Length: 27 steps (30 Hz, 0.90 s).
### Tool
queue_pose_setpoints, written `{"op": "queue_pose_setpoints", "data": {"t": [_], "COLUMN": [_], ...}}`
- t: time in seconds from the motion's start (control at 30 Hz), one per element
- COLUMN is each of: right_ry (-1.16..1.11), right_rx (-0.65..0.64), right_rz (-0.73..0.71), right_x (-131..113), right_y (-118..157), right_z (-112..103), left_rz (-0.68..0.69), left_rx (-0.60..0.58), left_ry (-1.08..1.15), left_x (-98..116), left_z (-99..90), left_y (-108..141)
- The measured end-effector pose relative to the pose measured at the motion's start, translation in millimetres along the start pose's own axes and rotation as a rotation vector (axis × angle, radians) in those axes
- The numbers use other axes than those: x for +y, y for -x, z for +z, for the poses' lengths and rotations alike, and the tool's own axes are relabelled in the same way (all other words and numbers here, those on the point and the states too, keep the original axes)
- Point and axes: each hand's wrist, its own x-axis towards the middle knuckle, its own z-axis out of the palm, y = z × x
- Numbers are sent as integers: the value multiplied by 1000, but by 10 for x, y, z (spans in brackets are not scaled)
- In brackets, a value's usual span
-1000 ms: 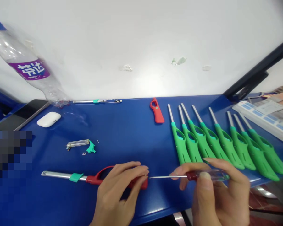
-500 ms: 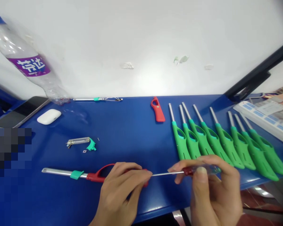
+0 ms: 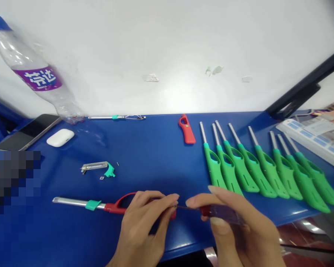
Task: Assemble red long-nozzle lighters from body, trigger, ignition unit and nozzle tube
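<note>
My right hand [image 3: 247, 230] is closed round the handle of a screwdriver [image 3: 221, 213], its thin shaft pointing left. The shaft's tip meets the pinched fingertips of my left hand [image 3: 144, 222]; a tiny glint shows there, too small to name. Beneath my left hand lies a red long-nosed lighter casing [image 3: 114, 208] with a metal tube and a loose green collar [image 3: 92, 205]; the hand hides much of its handle. Beyond it are a clear fuel tank [image 3: 95, 165], a green trigger [image 3: 109, 170], a small screw [image 3: 117, 164] and a small metal piece [image 3: 101, 178].
Several green lighters [image 3: 242, 167] lie in a row at the right, near a white power strip [image 3: 311, 142]. A red casing half [image 3: 187, 129] and a metal tube with wires [image 3: 117, 117] lie by the wall. A bottle [image 3: 39, 74], phone [image 3: 29, 132] and white earbud case [image 3: 60, 137] are left.
My right hand has moved left with the screwdriver, bringing its handle closer to my left hand, and has turned slightly. My left hand stays over the red casing. The view has shifted slightly.
</note>
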Motion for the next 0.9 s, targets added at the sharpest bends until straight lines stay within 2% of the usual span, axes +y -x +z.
{"op": "queue_pose_setpoints", "data": {"t": [0.2, 0.5, 0.7, 0.9], "right_ry": [-1, 81, 122, 182], "right_rx": [-104, -262, -277, -355], "right_rz": [-53, -117, -91, -117], "right_x": [-44, -53, -83, -104], "right_y": [-58, -90, -157, -185], "right_z": [64, 102, 100, 121], "left_rz": [53, 11, 24, 43], "left_rx": [21, -26, -36, -8], "left_ry": [-19, -3, 5, -4], "left_x": [-2, -17, -10, -3], "left_z": [-10, -8, -15, -10], "left_y": [-33, -4, -8, -38]}}
